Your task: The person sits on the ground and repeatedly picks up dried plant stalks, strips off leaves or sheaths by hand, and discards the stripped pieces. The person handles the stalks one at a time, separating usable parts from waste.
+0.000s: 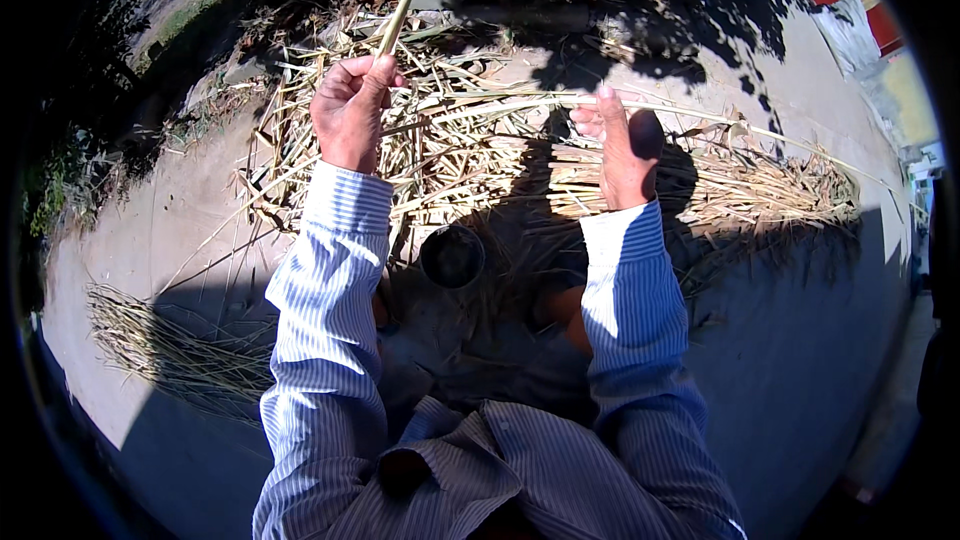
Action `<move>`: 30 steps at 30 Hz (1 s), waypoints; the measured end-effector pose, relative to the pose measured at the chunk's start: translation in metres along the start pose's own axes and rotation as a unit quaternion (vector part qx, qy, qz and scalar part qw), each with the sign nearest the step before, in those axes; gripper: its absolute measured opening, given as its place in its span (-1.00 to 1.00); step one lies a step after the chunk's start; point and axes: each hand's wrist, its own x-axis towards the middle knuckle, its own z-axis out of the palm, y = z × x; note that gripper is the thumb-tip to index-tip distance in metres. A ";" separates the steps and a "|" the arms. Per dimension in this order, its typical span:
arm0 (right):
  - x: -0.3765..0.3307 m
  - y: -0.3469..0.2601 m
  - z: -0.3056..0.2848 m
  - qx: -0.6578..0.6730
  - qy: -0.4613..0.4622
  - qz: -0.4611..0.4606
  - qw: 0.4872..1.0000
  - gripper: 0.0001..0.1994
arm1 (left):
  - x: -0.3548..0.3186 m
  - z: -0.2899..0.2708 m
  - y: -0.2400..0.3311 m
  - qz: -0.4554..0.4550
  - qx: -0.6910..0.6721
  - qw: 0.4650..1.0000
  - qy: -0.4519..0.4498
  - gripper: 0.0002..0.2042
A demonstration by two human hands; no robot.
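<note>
Over a sunlit concrete ground, two hands are raised, both in blue-striped shirt sleeves. Left hand is closed in a fist around one pale green-yellow stalk, gripped at its lower end; stalk sticks up and tilts slightly right, its top end free above the fist. Right hand is open, fingers straight and together, palm turned inward, thumb side up; it holds nothing that can be seen, though one long thin stem crosses just at its fingertips, contact cannot be told. Two hands well apart, no shared object between them. Below and behind both hands lies one big heap of dry cut stalks and leaf husks, too many pieces to count, spreading right into a long trailing band. One smaller separate bundle of thin straw lies on the ground at lower left, well apart from the heap. One dark round container, open top, sits between the forearms near the heap's front edge. Person's shadow covers the lower right ground.
</note>
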 end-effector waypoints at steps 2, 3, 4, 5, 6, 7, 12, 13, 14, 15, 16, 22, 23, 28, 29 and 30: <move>0.006 -0.004 -0.011 -0.017 0.012 0.028 0.999 -0.61 | 0.023 -0.026 0.020 0.037 -0.011 0.996 0.075 -0.85; 0.007 -0.003 -0.015 0.003 0.014 0.041 0.999 -0.62 | 0.030 -0.041 0.026 0.077 0.031 0.992 0.091 -0.85; 0.008 -0.002 -0.016 0.012 0.013 0.059 0.998 -0.64 | 0.034 -0.050 0.026 0.106 0.119 0.983 0.087 -0.86; 0.009 0.000 -0.017 0.020 0.014 0.069 0.997 -0.65 | 0.029 -0.055 0.025 0.172 0.248 0.953 0.030 -0.82; 0.010 0.003 -0.017 0.028 0.017 0.080 0.996 -0.67 | 0.025 -0.057 0.023 0.241 0.501 0.831 0.012 -0.77; 0.010 0.005 -0.018 0.035 0.019 0.090 0.995 -0.68 | 0.022 -0.057 0.020 0.290 0.713 0.639 -0.008 -0.72; 0.013 0.013 -0.017 0.127 0.064 0.036 0.989 -0.72 | -0.002 -0.037 0.011 0.222 0.538 0.774 -0.250 -0.68; 0.014 0.013 -0.015 0.133 0.045 0.052 0.989 -0.72 | -0.004 -0.038 0.007 0.200 0.508 0.790 -0.279 -0.72; 0.016 0.011 -0.016 0.138 0.029 0.065 0.988 -0.71 | 0.000 -0.044 0.007 0.201 0.509 0.788 -0.284 -0.78; 0.019 0.012 -0.019 0.142 0.015 0.079 0.987 -0.70 | -0.001 -0.041 0.019 0.173 0.535 0.780 -0.275 -0.83; 0.022 0.013 -0.022 0.156 0.012 0.093 0.983 -0.71 | -0.002 -0.040 0.030 0.200 0.538 0.778 -0.256 -0.84; 0.045 0.015 -0.055 0.131 0.094 0.165 0.973 -0.76 | 0.012 -0.119 0.040 0.232 0.738 0.628 -0.083 -0.82; 0.044 0.018 -0.053 0.120 0.084 0.168 0.975 -0.75 | 0.008 -0.115 0.038 0.208 0.750 0.618 -0.109 -0.80; -0.010 0.024 0.028 0.173 -0.111 0.201 0.958 -0.73 | -0.034 -0.016 0.015 0.245 0.544 0.758 -0.265 -0.84; -0.017 0.025 0.036 0.176 -0.146 0.208 0.951 -0.72 | -0.039 -0.006 0.013 0.259 0.522 0.767 -0.269 -0.84; -0.016 0.026 0.037 0.184 -0.149 0.210 0.948 -0.71 | -0.038 -0.001 0.016 0.268 0.511 0.774 -0.259 -0.85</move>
